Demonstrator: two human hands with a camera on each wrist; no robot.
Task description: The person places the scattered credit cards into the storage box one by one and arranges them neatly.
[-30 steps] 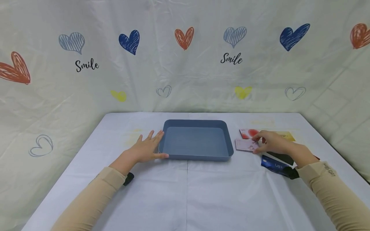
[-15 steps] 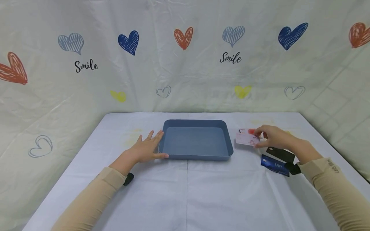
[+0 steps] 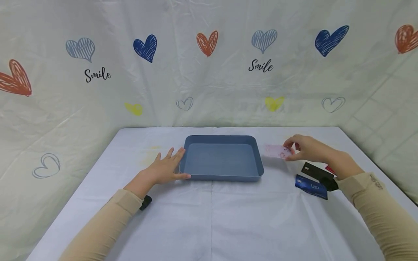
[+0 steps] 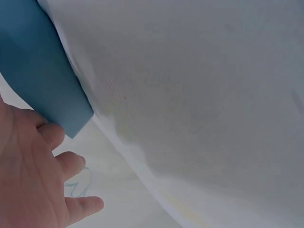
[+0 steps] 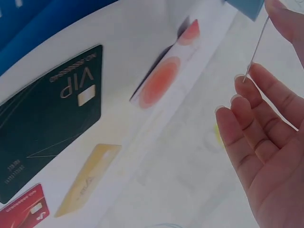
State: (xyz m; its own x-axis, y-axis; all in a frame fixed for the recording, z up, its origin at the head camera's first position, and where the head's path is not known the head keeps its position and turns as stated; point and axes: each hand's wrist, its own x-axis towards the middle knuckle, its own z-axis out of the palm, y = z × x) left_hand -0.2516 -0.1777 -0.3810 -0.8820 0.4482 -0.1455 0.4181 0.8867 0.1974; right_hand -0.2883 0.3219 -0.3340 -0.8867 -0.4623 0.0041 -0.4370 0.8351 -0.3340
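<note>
While the right hand (image 3: 307,148) pinches a pink card (image 3: 275,151) by its right end, with the thumb on 1 side and a finger on the other, the left hand (image 3: 163,168) lies spread out wide. The pink card is up over the table (image 3: 209,221), just to the right of the blue tray (image 3: 222,178). From the right wrist, only its thin edge shows, like a line. The left hand touches the tray's left side, and its thumb is by the near left corner. More cards lie on the table by the right arm. A blue card (image 3: 310,186) with VIP on it is nearest the person, and a dark card (image 3: 311,170) that says VIP too is just past it. A red card (image 3: 330,169) peeks out beside the right wrist. From the right wrist, a yellow card (image 5: 88,180) and a white card (image 5: 161,83) with red spots show on the table as well. Both sleeves (image 3: 369,203) are tan, and a small black thing (image 3: 146,202) sits under the left wrist. Behind the table hangs a pale sheet (image 3: 228,79) with red, blue and yellow hearts, and the word Smile is on it 2 times.
</note>
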